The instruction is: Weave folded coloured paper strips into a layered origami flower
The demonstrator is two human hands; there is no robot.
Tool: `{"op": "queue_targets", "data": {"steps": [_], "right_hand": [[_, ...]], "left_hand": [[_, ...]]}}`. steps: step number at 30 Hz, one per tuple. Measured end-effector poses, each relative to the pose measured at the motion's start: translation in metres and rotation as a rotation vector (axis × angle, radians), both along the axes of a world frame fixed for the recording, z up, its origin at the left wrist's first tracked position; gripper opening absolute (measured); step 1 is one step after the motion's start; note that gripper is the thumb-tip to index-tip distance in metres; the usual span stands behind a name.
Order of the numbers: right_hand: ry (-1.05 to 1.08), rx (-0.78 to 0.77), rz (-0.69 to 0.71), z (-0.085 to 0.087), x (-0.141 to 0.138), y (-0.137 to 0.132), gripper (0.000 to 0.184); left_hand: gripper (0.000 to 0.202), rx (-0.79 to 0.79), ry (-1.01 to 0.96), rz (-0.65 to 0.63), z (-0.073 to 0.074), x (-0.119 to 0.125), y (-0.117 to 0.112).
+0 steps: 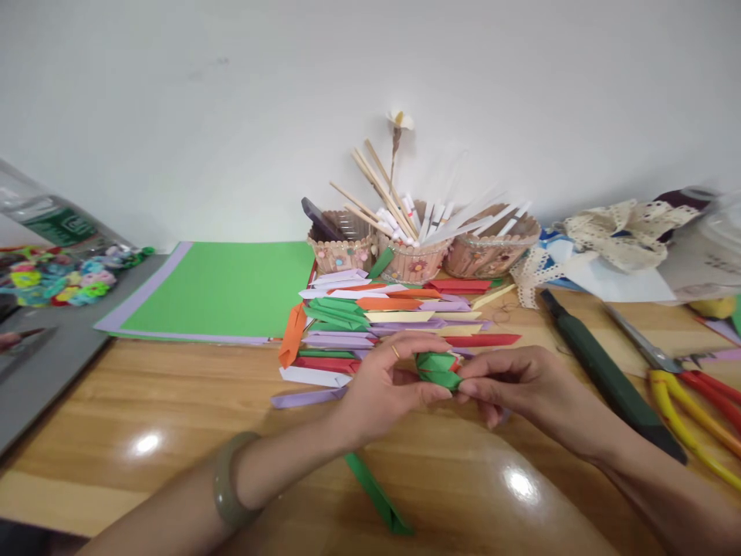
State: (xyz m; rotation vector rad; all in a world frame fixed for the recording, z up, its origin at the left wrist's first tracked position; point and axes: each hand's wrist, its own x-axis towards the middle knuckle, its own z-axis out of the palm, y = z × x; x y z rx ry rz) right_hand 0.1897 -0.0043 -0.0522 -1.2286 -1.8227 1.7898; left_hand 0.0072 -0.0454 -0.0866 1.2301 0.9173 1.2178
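Between my two hands is a small folded-paper piece [438,371], mostly green with bits of red and white at its right side. My left hand [382,378] wraps around its left side, thumb below and fingers above. The fingertips of my right hand [509,382] pinch its right edge. Just behind my hands lie several folded paper strips [339,313] in green, purple, orange, white, yellow and red. A lone green folded strip [377,493] rests on the table in front of my left wrist.
Green paper sheets [220,289] lie at the back left beside a grey laptop-like slab [75,355]. Three decorated baskets [414,262] with sticks and pens stand along the wall. A dark green tool [614,378], scissors [665,386] and lace [625,232] are on the right.
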Motion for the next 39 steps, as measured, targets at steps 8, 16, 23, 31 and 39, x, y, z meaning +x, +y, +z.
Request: {"op": "queue_targets", "data": {"steps": [8, 16, 23, 31, 39], "right_hand": [[-0.034, -0.112, -0.073, 0.001, -0.008, -0.003, 0.022], [-0.010, -0.155, -0.086, 0.001, -0.011, -0.003, 0.028], [0.036, -0.036, -0.021, -0.004, -0.001, -0.001, 0.030], [-0.005, -0.096, -0.058, -0.001, -0.004, -0.001, 0.025], [-0.055, -0.122, -0.079, -0.005, -0.010, -0.002, 0.029]], "left_hand": [[0.033, 0.074, 0.103, -0.025, 0.001, 0.000, -0.002], [0.034, 0.091, 0.119, -0.027, 0.000, 0.000, -0.001], [0.036, -0.019, 0.028, 0.037, -0.002, 0.000, 0.000], [0.034, 0.042, 0.095, -0.003, -0.001, 0.001, -0.001], [0.033, 0.069, 0.134, 0.001, -0.002, 0.000, 0.000]]}}
